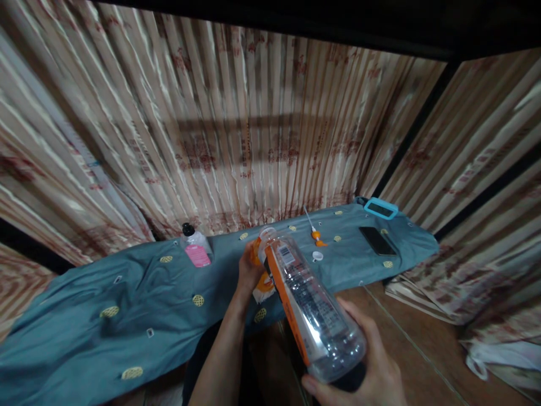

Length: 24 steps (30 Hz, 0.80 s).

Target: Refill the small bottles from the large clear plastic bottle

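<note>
My right hand is wrapped round the base of a large clear plastic bottle with an orange-edged label. The bottle is tilted, its neck end pointing away and to the left. My left hand is closed round an orange-and-white bottle, partly hidden behind the clear one. A whitish round mouth shows by the clear bottle's neck; whether the two touch I cannot tell. Beyond them, an orange pump head with a thin tube lies on the cloth, near a small white cap.
A bottle with a black cap and pink label stands on the green cloth at the left. To the right lie a dark phone and a blue-framed object. Patterned curtains hang behind. Tiled floor shows at lower right.
</note>
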Motion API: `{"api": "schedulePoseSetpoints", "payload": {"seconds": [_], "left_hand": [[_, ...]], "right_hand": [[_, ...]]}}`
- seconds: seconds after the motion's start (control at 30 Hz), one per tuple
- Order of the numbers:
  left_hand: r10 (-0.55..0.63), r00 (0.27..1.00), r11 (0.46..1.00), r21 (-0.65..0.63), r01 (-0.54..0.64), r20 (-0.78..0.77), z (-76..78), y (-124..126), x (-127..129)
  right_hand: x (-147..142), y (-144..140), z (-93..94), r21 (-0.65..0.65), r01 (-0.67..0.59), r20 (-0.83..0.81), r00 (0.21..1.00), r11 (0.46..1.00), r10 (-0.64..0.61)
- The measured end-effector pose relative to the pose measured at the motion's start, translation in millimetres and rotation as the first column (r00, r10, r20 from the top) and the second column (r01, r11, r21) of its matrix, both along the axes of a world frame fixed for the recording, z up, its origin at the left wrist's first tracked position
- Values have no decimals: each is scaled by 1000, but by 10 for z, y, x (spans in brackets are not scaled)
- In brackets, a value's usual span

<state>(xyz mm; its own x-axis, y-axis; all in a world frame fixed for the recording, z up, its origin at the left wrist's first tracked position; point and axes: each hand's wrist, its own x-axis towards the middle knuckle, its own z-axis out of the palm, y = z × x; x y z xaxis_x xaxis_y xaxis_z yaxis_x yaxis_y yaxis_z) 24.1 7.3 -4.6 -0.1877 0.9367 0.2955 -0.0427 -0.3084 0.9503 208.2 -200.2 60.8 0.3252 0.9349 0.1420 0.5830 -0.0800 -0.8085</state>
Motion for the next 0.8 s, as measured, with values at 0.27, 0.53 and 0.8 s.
{"api": "schedulePoseSetpoints", "payload": {"seconds": [0.27,0.53,0.8], "left_hand": [[2,1000,1000,-7,-2,4,20,-8,6],[-9,1000,1000,30,9,13,-5,-2,1],[-2,1000,999,32,2,-4,-4,-2,20]], "right_hand": [[-10,-6,7,2,14,-50,999,1000,-14],[-26,-12,25,11,15,-14,1000,1000,-15],[-24,-16,43,8,-1,-15,1000,1000,1]]}}
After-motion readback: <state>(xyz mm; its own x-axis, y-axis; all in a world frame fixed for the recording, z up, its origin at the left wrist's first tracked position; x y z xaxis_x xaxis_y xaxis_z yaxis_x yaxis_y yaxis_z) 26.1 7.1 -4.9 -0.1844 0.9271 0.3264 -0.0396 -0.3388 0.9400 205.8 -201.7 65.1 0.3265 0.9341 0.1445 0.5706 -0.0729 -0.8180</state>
